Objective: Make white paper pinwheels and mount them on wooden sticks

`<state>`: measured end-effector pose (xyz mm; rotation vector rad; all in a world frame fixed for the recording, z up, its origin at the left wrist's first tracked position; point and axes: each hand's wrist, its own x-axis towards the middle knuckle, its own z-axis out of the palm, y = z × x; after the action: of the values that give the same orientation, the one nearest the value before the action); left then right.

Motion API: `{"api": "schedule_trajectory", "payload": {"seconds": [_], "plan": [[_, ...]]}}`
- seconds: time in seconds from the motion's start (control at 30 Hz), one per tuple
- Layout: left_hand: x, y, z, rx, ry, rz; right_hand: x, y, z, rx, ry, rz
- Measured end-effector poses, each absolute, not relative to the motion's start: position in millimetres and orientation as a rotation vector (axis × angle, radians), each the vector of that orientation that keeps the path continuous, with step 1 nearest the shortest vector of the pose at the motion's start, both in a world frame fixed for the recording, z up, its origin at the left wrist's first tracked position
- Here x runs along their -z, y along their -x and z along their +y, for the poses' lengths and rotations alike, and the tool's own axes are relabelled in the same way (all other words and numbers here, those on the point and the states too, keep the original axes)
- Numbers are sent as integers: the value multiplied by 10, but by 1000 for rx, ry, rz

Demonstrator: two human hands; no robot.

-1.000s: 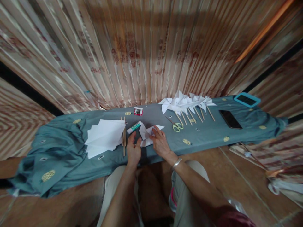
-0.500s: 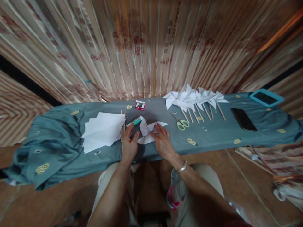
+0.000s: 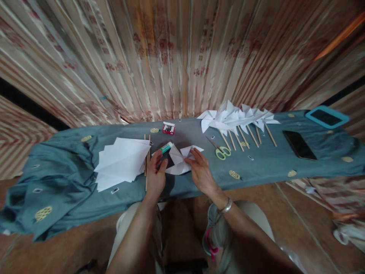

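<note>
In front of me on the cloth lies a partly folded white paper pinwheel (image 3: pixel 178 161), its points bent up toward the middle. My right hand (image 3: pixel 202 171) is at its right side, with thumb and fingers closed on a folded point. My left hand (image 3: pixel 156 173) is to the left of the paper, its thumb and fingers apart and curved. Just beyond the left fingertips is a green and white glue stick (image 3: pixel 166 147). A small black square (image 3: pixel 169 163) lies between the left hand and the paper.
Left are stacked white sheets (image 3: pixel 122 161) and thin wooden sticks (image 3: pixel 148 156). Behind is a red box of pins (image 3: pixel 169 128). Right are green-handled scissors (image 3: pixel 222 152), several finished pinwheels (image 3: pixel 228 118) on sticks, a black phone (image 3: pixel 299 145) and a blue-framed device (image 3: pixel 327 116).
The right side of the pinwheel paper is now folded further inward, and my right hand has shifted slightly right. My left hand stays nearly in place. The view has moved a little.
</note>
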<state>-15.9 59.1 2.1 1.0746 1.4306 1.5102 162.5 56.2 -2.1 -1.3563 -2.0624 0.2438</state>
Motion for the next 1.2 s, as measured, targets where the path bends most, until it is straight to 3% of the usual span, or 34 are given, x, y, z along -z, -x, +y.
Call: {"api": "schedule_trajectory", "payload": {"seconds": [0.37, 0.57, 1.2], "plan": [[-143, 52, 500, -1375, -552, 1149, -40, -1757, 525, -278, 1350, -1915], [-270, -157, 516, -1167, -537, 917, -106, -1776, 427, -213, 1330, -1983], [-407, 3, 550, -1092, -608, 962, -238, -1821, 363, -187, 1258, -2101]]}}
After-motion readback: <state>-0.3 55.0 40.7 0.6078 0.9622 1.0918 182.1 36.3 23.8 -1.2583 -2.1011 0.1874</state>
